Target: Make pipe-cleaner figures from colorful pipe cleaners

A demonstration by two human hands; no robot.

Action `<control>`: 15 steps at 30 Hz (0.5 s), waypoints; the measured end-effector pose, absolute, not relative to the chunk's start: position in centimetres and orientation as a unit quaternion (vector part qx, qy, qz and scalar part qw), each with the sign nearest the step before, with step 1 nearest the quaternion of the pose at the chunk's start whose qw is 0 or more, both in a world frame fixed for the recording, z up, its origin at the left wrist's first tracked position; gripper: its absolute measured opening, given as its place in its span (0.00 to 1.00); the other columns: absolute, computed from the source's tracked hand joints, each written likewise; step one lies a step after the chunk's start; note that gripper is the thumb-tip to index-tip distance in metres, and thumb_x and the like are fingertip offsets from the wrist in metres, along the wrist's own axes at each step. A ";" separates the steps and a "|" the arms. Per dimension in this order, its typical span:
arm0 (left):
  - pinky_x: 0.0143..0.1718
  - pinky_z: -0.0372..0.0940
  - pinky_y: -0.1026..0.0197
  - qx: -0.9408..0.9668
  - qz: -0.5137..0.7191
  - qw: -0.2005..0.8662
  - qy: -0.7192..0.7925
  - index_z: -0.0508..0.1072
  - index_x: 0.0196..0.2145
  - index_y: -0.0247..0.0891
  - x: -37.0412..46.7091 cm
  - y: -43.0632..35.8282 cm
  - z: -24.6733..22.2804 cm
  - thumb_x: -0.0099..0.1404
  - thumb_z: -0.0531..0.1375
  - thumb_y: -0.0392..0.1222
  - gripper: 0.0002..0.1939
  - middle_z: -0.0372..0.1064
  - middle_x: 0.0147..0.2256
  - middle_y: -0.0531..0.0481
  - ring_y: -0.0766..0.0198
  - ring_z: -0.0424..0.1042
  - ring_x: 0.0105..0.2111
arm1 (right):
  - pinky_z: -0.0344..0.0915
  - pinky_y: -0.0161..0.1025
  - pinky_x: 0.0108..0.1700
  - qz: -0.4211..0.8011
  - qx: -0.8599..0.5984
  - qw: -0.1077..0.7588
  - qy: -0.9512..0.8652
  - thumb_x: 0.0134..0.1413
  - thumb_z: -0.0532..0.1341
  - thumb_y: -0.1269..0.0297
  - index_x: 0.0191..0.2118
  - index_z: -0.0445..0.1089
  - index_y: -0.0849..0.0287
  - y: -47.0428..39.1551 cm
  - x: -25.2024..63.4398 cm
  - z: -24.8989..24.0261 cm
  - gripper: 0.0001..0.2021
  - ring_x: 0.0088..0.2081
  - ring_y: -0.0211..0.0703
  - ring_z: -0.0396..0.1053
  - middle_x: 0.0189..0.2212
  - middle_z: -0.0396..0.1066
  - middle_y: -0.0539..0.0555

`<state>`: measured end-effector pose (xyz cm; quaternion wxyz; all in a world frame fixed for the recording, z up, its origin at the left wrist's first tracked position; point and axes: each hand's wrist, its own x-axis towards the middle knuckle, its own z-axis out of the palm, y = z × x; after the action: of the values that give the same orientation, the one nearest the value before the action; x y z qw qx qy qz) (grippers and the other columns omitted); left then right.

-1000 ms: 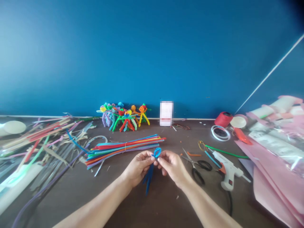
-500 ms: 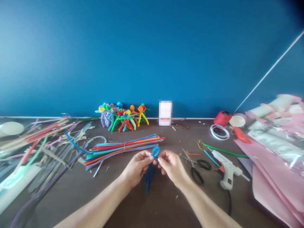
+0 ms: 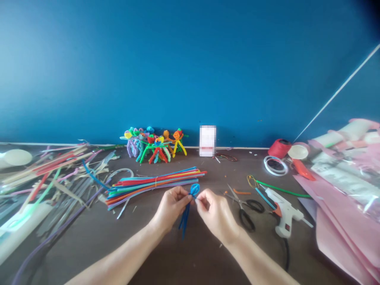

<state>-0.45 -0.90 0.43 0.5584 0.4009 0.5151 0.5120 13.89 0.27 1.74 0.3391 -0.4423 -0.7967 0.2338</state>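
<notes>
A blue pipe cleaner [image 3: 195,189], bent into a rounded loop at the top with its ends hanging down, is held above the table. My left hand [image 3: 173,206] pinches it just below the loop between thumb and fingertips. From the other side my right hand [image 3: 214,211] has its thumb and forefinger closed at the base of the loop, on the pipe cleaner as far as I can see. Behind my hands lies a banded bundle of coloured pipe cleaners [image 3: 154,184]. Several small pipe-cleaner figures [image 3: 157,149] stand near the wall.
Scissors [image 3: 245,206] and a white glue gun [image 3: 286,213] lie right of my hands. A red thread spool [image 3: 279,148], white rings [image 3: 276,165] and pink sheets [image 3: 329,225] are farther right. Loose strips and sticks [image 3: 59,170] clutter the left. A white card [image 3: 208,141] stands at the wall.
My right hand has turned, its back now higher and its fingers curled more tightly at the loop's base. The loop looks rounder and fuller. My left hand has barely moved.
</notes>
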 end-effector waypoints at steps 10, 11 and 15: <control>0.23 0.53 0.69 0.632 0.398 0.360 0.558 0.68 0.19 0.35 -1.0 -1.3 0.7 0.50 0.54 0.32 0.05 0.66 0.19 0.54 0.69 0.61 0.21 | 0.48 0.35 0.24 -0.013 -0.370 0.194 -0.908 0.53 0.48 0.73 0.27 0.62 0.59 -0.5 13.9 3.1 0.08 0.22 0.39 0.63 0.19 0.66 0.52; 0.23 0.52 0.69 0.658 0.375 0.345 0.554 0.68 0.19 0.35 -1.1 -1.4 0.9 0.49 0.53 0.31 0.06 0.66 0.19 0.53 0.69 0.61 0.20 | 0.48 0.35 0.25 -0.015 -0.367 0.184 -0.912 0.53 0.49 0.74 0.27 0.62 0.59 -0.7 14.0 3.4 0.08 0.23 0.39 0.63 0.20 0.65 0.52; 0.21 0.49 0.68 0.734 0.308 0.300 0.526 0.70 0.17 0.37 -1.4 -1.9 1.9 0.46 0.54 0.28 0.08 0.65 0.17 0.54 0.69 0.60 0.18 | 0.50 0.34 0.27 0.020 -0.371 0.162 -0.914 0.49 0.52 0.76 0.25 0.61 0.58 -1.0 14.4 4.5 0.07 0.27 0.38 0.63 0.24 0.64 0.51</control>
<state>-1.41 -1.85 1.93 0.3004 0.7336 0.5260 0.3081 14.43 -0.96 4.48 0.1623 -0.3715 -0.9139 0.0198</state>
